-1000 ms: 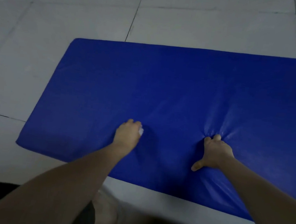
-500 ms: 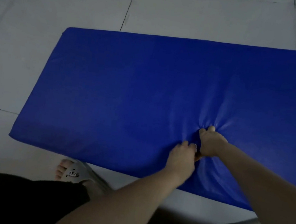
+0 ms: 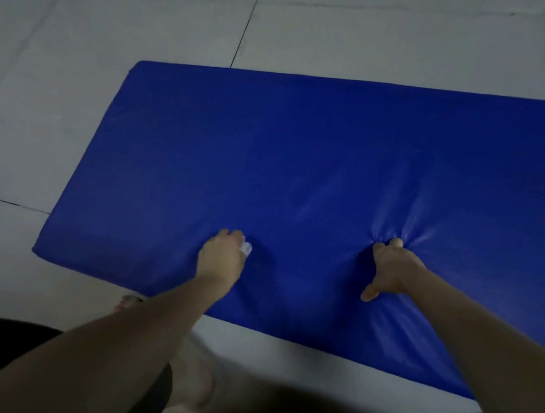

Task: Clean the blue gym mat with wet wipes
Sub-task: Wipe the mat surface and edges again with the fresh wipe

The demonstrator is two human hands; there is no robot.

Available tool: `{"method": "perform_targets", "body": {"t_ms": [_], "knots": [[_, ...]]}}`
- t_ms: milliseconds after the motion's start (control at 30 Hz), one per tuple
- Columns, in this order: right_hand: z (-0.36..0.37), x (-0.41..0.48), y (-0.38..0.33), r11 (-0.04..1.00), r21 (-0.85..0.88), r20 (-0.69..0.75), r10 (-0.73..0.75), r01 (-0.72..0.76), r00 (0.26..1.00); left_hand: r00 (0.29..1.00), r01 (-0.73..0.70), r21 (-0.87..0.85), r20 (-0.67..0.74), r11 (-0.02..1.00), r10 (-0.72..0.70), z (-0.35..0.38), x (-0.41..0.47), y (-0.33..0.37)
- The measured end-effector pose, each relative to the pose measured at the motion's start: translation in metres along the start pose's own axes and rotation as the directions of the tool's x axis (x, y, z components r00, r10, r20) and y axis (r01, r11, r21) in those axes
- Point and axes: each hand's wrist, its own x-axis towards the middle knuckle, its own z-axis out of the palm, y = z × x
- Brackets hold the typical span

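Head view, the only one.

The mat (image 3: 303, 149) lies flat on the tile floor (image 3: 114, 41), long side across the frame, right end out of shot. The left hand (image 3: 221, 259) is on the near-left part of the mat top. Its fingers (image 3: 228, 234) are curled round a balled white wipe (image 3: 247, 248), of which only a small corner shows past the knuckles. The right hand (image 3: 393, 273) is well apart to the right. Its fingers (image 3: 396, 242) are curled and dug into the cover, bunching it, with the thumb splayed toward the near edge.

Step, my read: the left wipes and the right anchors. To do it well:
- Unball the wipe. A wad cleans a narrow track, so flatten it under the fingers for more contact.
- Use overlapping straight passes, from the far edge toward the body.
- Ease the right-hand grip. The puckers it raises will hide dirt in their folds, and a flat palm would hold just as well.
- Cover the left end and the side walls too. From here I can't tell which areas are done.

Materials:
- Mat: blue, glossy, vinyl-like skin over soft padding. It dents under load and creases radiate from the right hand. Square edges, slightly rounded corners. Likely slippery when wet.
- Wipe: thin, soft, crumpled.
- Floor: pale smooth tiles with dark grout lines.
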Motion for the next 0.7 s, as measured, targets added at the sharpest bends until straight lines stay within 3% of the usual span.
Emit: {"method": "perform_targets", "body": {"t_ms": [133, 300, 467, 600, 700], "knots": [[0.001, -0.002, 0.0, 1.0, 0.012, -0.021, -0.007, 0.008, 1.0, 0.993, 0.082, -0.186, -0.069, 0.979, -0.096, 0.01, -0.015, 0.03], [0.008, -0.011, 0.003, 0.997, 0.082, -0.075, 0.003, 0.003, 0.997, 0.986, -0.159, -0.293, -0.006, 0.943, 0.165, 0.036, -0.059, 0.115], [0.044, -0.045, 0.002, 0.938, 0.346, -0.25, 0.096, -0.004, 0.963, 0.924, -0.297, -0.389, 0.113, 0.872, 0.365, 0.041, -0.081, 0.172], [0.081, -0.061, 0.004, 0.941, 0.32, -0.072, 0.141, -0.111, 0.987, 0.875, -0.423, -0.258, 0.132, 0.869, 0.465, 0.048, -0.092, 0.184], [0.078, -0.056, 0.003, 0.951, 0.284, -0.039, 0.138, -0.121, 0.99, 0.852, -0.508, -0.086, 0.101, 0.857, 0.514, 0.044, -0.079, 0.161]]}}
